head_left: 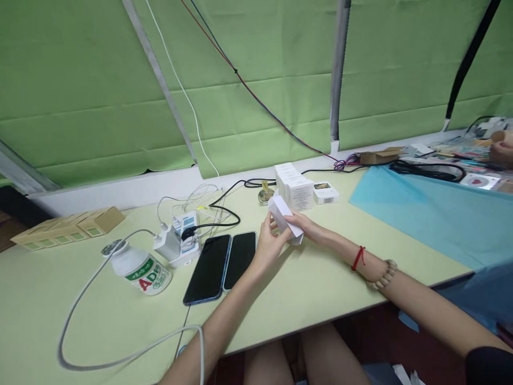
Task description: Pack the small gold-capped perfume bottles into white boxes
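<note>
A small white cardboard box (284, 209) is held tilted above the table between both my hands. My left hand (269, 239) wraps its near left side, fingers curled round it. From the right, my right hand (305, 223) grips the box with the fingers on its edge. Just behind stands a row of white boxes (294, 187) with small print on the front one. A flat white box (325, 193) with a dark picture and a barcode lies to their right. Left of the row is a small gold-topped glass bottle (265, 193).
Two dark-screened phones (208, 270) lie left of my arm. Beyond them are a power strip (186, 240) with plugs and cables, a white AD bottle (138, 267) and brown boxes (72, 227). Blue sheeting (420, 214) covers the right side; another person's hand (503, 149) is at far right.
</note>
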